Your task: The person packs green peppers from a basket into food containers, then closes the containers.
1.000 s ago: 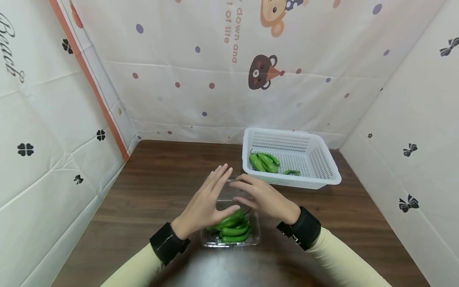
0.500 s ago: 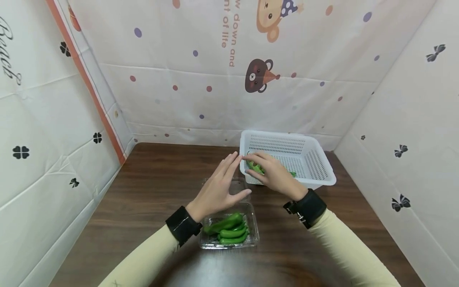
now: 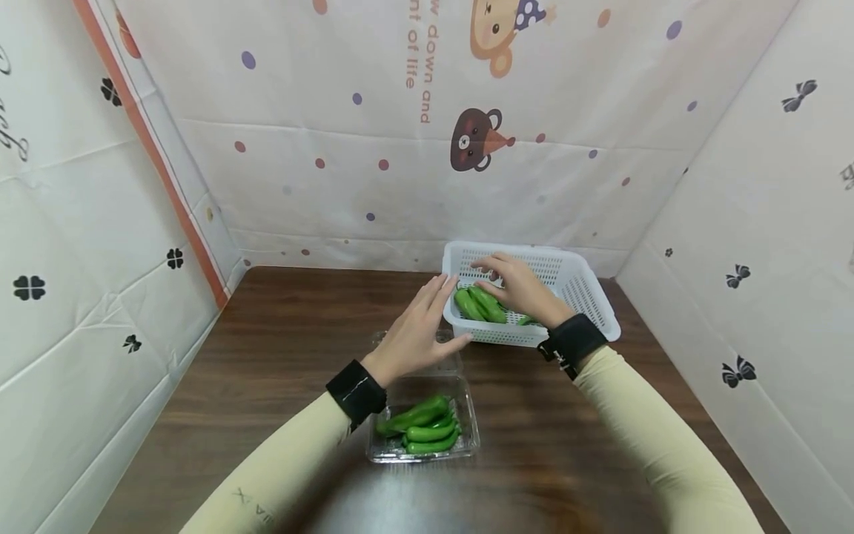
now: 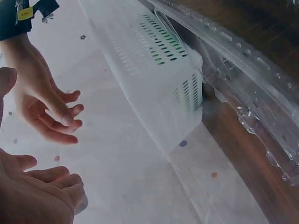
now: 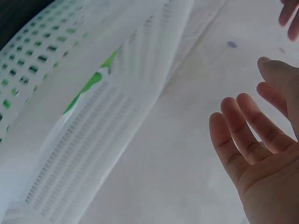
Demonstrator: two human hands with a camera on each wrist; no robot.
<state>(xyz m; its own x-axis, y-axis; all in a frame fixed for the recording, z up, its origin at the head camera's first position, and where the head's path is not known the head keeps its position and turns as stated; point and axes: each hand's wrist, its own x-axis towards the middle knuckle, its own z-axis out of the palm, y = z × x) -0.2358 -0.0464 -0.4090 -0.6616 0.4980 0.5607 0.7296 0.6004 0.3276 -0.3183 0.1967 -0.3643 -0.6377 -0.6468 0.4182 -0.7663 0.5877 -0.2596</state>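
Observation:
My right hand (image 3: 520, 288) hovers over the white slotted basket (image 3: 600, 311), its fingers loosely bent and holding nothing. Under it, green peppers (image 3: 482, 304) lie at the basket's left end, partly covered by the hand. My left hand (image 3: 415, 332) is raised above the lid side of a clear plastic clamshell box (image 3: 470, 415), fingers straight, thumb spread. Several green peppers (image 3: 423, 426) rest in the near half of that box. In the right wrist view the right hand (image 5: 266, 163) shows bare fingers beside the basket wall (image 5: 88, 140). The left wrist view shows both hands without any object.
The box's open lid (image 3: 454, 363) lies flat between its tray and the basket. Brown wood table (image 3: 293, 334) surrounds them. Patterned white cloth walls (image 3: 320, 193) close off the back and both sides, with the basket close to the back wall.
Both hands have moved forward and to the right, away from over the box's peppers. The right hand is now over the basket, and the box's peppers are uncovered.

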